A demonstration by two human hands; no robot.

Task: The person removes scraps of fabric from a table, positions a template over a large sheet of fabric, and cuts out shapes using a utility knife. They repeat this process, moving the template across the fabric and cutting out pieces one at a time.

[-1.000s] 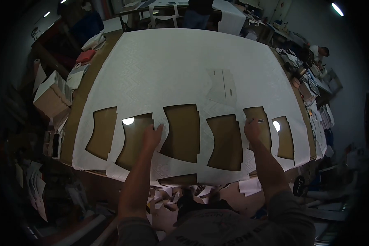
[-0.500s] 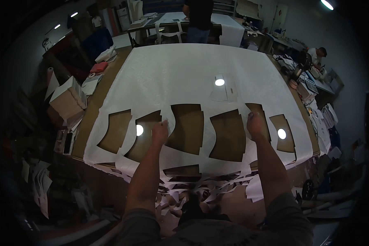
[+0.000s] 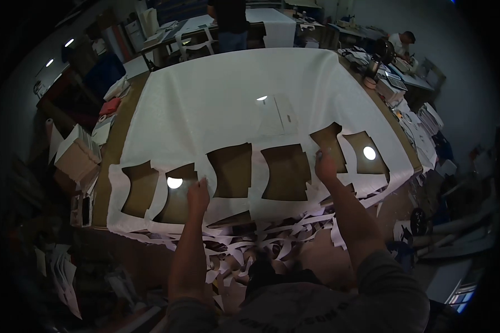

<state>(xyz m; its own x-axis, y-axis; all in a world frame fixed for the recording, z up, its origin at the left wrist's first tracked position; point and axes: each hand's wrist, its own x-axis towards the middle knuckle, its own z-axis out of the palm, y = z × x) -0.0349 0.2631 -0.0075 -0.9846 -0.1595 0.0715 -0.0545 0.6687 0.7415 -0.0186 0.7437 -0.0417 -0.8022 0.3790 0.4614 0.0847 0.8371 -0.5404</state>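
Note:
A large white sheet [image 3: 233,83] covers the brown table [image 3: 119,133], with several curved cut-out openings along its near part. My left hand [image 3: 198,195] is closed on the strip of sheet between the second and third openings from the left. My right hand [image 3: 325,165] pinches the strip beside the opening at the right. Folds run through the sheet from both hands toward the far side. A flat, clear rectangular piece [image 3: 278,115] lies on the sheet beyond the openings.
White offcuts [image 3: 233,252] lie heaped on the floor by my legs. A box-like stack [image 3: 78,152] stands at the left edge. Papers [image 3: 414,136] crowd the right side. One person [image 3: 231,25] stands at a far table; another [image 3: 403,44] is at the far right.
Both hands have moved toward the left of the view, the sheet's openings have changed shape, and deeper folds show in the sheet. The whole view has also shifted.

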